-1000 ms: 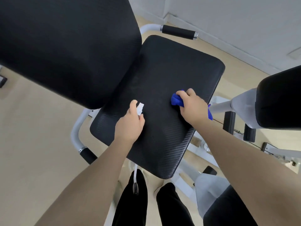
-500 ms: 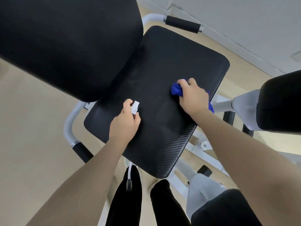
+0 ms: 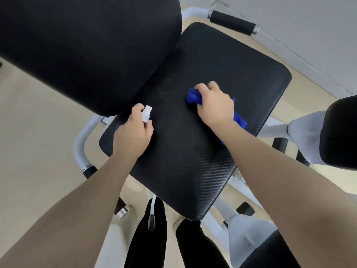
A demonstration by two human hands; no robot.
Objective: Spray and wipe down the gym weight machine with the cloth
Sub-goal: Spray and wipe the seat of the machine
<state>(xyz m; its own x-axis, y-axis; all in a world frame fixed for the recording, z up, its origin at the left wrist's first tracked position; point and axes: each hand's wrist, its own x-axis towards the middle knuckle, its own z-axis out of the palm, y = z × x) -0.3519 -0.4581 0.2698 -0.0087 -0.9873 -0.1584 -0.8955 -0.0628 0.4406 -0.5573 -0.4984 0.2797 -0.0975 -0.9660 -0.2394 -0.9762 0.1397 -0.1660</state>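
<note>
Fingers (image 3: 201, 88) bunching blue cloth (image 3: 194, 98), black seat pad (image 3: 222, 70)

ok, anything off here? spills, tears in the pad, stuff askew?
Nothing stands out. The seat pad looks intact, with no tear or puddle visible. The right hand presses the blue cloth on it; the left hand grips the spray bottle, only its white top showing.

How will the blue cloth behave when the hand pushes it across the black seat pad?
The blue cloth is bunched under the right hand, so probably soft and floppy. A loose end trails behind the wrist and would likely drag. The textured seat pad may resist sliding.
</note>
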